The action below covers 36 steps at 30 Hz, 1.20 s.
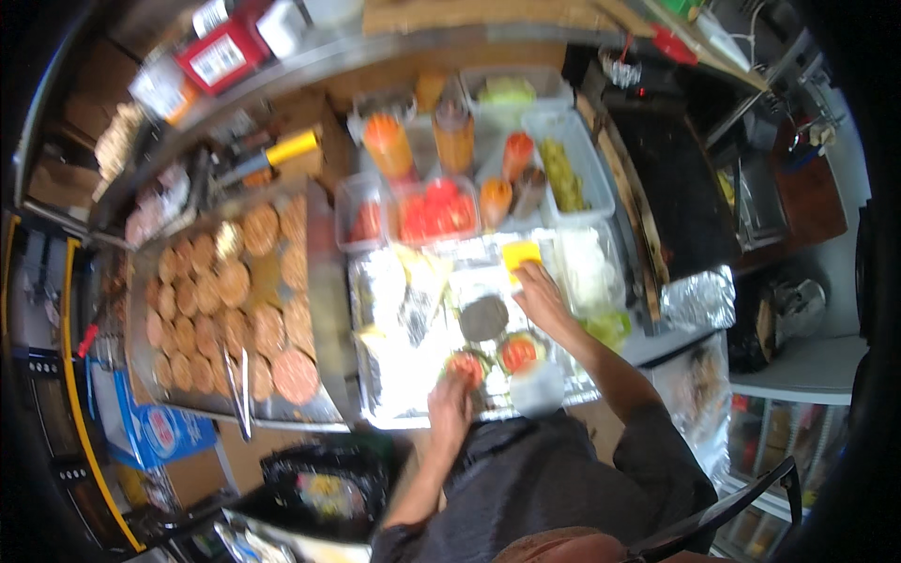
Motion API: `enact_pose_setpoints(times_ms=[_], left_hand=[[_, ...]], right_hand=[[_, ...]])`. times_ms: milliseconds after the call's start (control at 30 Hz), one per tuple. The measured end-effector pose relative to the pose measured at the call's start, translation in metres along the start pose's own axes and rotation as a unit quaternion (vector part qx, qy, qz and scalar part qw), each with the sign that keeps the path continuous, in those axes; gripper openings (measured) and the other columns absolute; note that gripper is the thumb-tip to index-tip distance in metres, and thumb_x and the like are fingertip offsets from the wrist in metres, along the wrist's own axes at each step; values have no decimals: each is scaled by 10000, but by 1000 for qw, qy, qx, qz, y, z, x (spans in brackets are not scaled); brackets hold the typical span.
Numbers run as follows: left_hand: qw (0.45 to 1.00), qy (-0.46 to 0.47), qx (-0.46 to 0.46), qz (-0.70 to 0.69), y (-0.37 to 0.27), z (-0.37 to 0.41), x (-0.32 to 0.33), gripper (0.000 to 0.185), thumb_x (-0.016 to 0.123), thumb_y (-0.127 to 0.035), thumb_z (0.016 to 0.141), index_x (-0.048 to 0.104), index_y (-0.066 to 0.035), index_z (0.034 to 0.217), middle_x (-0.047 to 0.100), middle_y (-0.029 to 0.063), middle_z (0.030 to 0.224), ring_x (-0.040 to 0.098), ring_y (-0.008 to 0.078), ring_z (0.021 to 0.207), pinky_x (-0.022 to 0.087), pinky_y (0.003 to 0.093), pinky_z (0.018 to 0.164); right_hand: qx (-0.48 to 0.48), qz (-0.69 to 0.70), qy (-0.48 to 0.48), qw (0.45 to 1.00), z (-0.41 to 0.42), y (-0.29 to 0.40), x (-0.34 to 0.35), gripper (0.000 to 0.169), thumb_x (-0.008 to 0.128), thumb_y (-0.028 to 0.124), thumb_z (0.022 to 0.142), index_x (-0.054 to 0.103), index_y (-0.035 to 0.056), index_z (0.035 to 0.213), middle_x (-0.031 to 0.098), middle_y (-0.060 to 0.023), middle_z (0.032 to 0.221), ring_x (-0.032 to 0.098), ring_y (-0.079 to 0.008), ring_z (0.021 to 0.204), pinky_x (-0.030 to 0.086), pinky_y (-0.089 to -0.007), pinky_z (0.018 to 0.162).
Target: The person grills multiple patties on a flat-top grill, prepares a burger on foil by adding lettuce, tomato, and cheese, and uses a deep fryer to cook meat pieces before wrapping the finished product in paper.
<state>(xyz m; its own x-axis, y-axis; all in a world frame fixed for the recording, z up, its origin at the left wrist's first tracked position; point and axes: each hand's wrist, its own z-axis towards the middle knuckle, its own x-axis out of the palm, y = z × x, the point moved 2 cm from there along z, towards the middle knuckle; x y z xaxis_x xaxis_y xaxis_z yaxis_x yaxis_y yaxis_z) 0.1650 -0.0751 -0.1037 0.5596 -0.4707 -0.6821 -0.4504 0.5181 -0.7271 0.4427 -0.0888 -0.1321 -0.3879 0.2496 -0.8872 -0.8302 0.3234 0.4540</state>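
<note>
My left hand [450, 405] touches the sliced tomato [466, 367] on a round base at the near edge of the foil-covered tray [373, 401]. Farther right, the fingers of my right hand [538, 288] rest on the yellow cheese slices [521, 255]. Between the hands lie a dark round patty [483, 317] and a second tomato-topped round [521, 353] with green around its rim. A blurred whitish disc [536, 388] is close to my body. Crumpled wrapping [419, 281] covers part of the tray's left side. Whether my left fingers pinch the tomato cannot be told.
To the left is a metal tray of patties [208, 292] with metal tongs [239, 394] on its near edge. Behind stand a tub of tomatoes [436, 211], sauce bottles [454, 137] and a tub of green slices [563, 176]. A dark griddle [672, 190] is at right.
</note>
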Motion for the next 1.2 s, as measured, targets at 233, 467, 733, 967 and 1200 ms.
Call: enact_pose_setpoints(times_ms=[233, 467, 733, 967, 1200], left_hand=[[998, -15, -32, -46, -9, 9, -4, 257, 611, 27, 757, 617, -33, 1006, 614, 159, 1021, 569, 343, 970, 447, 400, 862], [996, -28, -36, -75, -7, 10, 6, 245, 609, 22, 770, 621, -46, 1005, 617, 170, 1009, 583, 359, 955, 475, 403, 834], [994, -21, -31, -102, -17, 22, 8, 203, 580, 26, 813, 619, -15, 1008, 619, 173, 998, 605, 343, 931, 482, 359, 805], [985, 17, -72, -157, -8, 33, 20, 196, 576, 10, 819, 622, -18, 1008, 606, 162, 948, 581, 331, 838, 478, 370, 754], [988, -1, -32, -151, -9, 33, 21, 170, 551, 29, 865, 620, 19, 1020, 588, 121, 883, 589, 180, 690, 476, 269, 620]], right_hand=[[-27, -104, 134, 985, 42, -29, 7, 735, 754, 195, 688, 414, 59, 1326, 335, -180, 1404, 270, -339, 1335, 236, -427, 1095], [-25, -70, 139, 987, 49, -32, 2, 736, 781, 224, 651, 457, 83, 1297, 389, -145, 1354, 325, -321, 1282, 254, -416, 1077], [-18, -23, 163, 986, 50, -33, -9, 688, 784, 247, 657, 507, 100, 1270, 417, -103, 1340, 353, -291, 1260, 271, -401, 1074], [-25, 8, 143, 989, 49, -46, -1, 589, 767, 258, 682, 567, 106, 1215, 407, -92, 1359, 354, -286, 1265, 281, -399, 1071], [-75, 5, 85, 994, 45, -39, -3, 335, 656, 206, 766, 631, 73, 1072, 509, -104, 1210, 444, -289, 1176, 341, -392, 1024]])
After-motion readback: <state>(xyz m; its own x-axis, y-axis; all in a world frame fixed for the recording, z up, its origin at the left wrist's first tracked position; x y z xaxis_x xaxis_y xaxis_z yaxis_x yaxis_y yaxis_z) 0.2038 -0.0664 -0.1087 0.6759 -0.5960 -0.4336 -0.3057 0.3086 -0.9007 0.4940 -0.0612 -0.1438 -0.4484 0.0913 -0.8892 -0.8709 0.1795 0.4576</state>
